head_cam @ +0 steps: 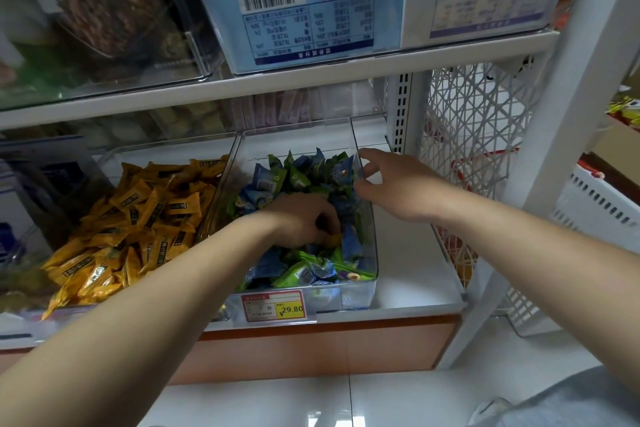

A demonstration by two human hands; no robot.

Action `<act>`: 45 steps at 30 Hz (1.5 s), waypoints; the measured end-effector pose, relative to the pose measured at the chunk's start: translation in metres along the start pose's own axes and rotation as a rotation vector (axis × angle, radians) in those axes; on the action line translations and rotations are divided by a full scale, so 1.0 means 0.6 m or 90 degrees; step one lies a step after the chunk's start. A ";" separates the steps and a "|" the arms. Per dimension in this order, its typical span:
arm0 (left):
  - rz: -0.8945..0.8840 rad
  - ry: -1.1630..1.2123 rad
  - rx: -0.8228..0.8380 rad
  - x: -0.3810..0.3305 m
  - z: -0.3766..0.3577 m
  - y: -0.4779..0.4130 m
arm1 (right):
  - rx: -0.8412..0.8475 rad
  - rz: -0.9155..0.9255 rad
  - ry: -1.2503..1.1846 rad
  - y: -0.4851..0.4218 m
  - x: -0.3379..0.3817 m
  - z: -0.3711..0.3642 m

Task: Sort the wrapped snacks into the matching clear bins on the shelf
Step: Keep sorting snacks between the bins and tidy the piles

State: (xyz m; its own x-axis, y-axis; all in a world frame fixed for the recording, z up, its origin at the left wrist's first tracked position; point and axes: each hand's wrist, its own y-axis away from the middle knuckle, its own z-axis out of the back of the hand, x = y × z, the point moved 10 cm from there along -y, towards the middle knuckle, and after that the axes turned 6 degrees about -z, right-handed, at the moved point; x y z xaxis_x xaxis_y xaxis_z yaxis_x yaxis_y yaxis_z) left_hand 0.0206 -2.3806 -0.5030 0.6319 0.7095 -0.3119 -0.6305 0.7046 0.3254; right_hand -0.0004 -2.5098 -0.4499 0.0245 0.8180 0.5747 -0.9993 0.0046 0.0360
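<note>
A clear bin (pixel 367 284) on the lower shelf holds several blue and green wrapped snacks (pixel 301 170). My left hand (pixel 304 218) is down inside it, fingers curled around an orange-yellow wrapped snack (pixel 334 238) that peeks out beside the fingertips. My right hand (pixel 391 184) grips the bin's right wall near its back, thumb and fingers on either side of the clear edge. To the left, a second clear bin (pixel 221 177) is full of orange-yellow wrapped snacks (pixel 138 229).
A red-and-yellow price tag (pixel 273 305) reading 29.80 hangs on the bin's front. The upper shelf (pixel 277 83) carries a blue box and clear bins just above my hands. A white lattice side panel (pixel 467 135) and a slanted white post stand to the right.
</note>
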 end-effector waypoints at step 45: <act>0.190 -0.077 -0.432 0.105 0.088 0.273 | 0.298 0.254 0.259 0.017 0.196 -0.144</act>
State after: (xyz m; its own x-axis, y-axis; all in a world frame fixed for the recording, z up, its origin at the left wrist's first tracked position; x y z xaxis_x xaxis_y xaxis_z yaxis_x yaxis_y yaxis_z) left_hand -0.0187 -2.2209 -0.4220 0.4107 0.8931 -0.1838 -0.8977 0.3607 -0.2530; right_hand -0.0102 -2.3638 -0.4526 -0.4412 0.8551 0.2723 -0.8118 -0.5096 0.2851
